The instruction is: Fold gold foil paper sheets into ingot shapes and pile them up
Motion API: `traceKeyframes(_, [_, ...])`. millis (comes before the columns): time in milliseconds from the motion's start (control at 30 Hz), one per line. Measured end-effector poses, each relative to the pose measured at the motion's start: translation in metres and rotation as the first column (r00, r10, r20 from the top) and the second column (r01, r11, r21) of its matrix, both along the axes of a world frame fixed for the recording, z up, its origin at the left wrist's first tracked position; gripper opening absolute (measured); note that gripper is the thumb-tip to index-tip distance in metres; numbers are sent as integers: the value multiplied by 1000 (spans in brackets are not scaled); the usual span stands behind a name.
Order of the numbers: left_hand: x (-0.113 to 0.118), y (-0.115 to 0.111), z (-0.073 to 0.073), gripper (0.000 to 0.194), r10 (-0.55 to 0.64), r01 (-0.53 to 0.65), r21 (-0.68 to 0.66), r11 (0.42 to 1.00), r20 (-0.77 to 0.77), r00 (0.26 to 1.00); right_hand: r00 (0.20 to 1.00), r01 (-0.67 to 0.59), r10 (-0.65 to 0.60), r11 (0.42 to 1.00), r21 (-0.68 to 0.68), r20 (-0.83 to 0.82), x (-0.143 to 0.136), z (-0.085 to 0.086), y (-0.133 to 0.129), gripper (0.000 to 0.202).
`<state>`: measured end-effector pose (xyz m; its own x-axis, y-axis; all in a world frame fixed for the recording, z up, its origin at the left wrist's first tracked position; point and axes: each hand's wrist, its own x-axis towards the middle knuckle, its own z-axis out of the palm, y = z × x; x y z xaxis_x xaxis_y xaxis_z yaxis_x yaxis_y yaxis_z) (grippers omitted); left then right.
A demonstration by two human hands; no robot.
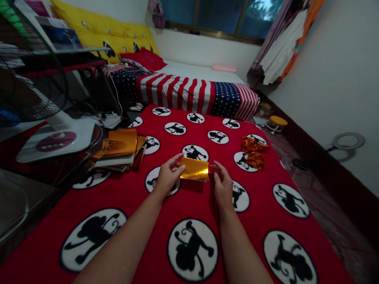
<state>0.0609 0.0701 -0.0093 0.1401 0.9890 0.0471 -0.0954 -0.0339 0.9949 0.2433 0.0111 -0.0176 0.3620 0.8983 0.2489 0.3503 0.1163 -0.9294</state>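
Note:
A folded sheet of shiny gold foil paper (pixel 194 169) is held just above the red cloth with black monkey figures in white circles (pixel 204 201). My left hand (pixel 169 173) pinches its left edge between thumb and fingers. At the right edge, my right hand (pixel 222 184) has its fingers apart, the fingertips close to the paper; whether they touch it I cannot tell. A pale layer shows under the gold along the near edge. To the left lies a stack of gold and white paper sheets (pixel 120 148). Crumpled or folded gold foil pieces (pixel 254 152) lie at the right.
An electric fan (pixel 56 138) stands at the left beside a desk. Behind the cloth is a bed with a stars-and-stripes cover (pixel 183 92). A yellow stool (pixel 277 121) and a ring light (pixel 348 141) are on the right by the wall.

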Motion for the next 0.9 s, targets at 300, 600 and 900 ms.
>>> traceKeyframes(300, [1, -2, 8, 57, -18, 33, -104, 994, 143, 990, 959, -130, 72, 971, 200, 273, -4, 9, -2, 40])
traceKeyframes(600, [-1, -2, 11, 56, -45, 131, -257, 957, 315, 948, 970, -207, 155, 933, 294, 188, -5, 14, -4, 43])
traceKeyframes(900, [-2, -5, 16, 59, -101, 196, -301, 933, 303, 948, 975, -190, 149, 945, 266, 166, -6, 12, -3, 26])
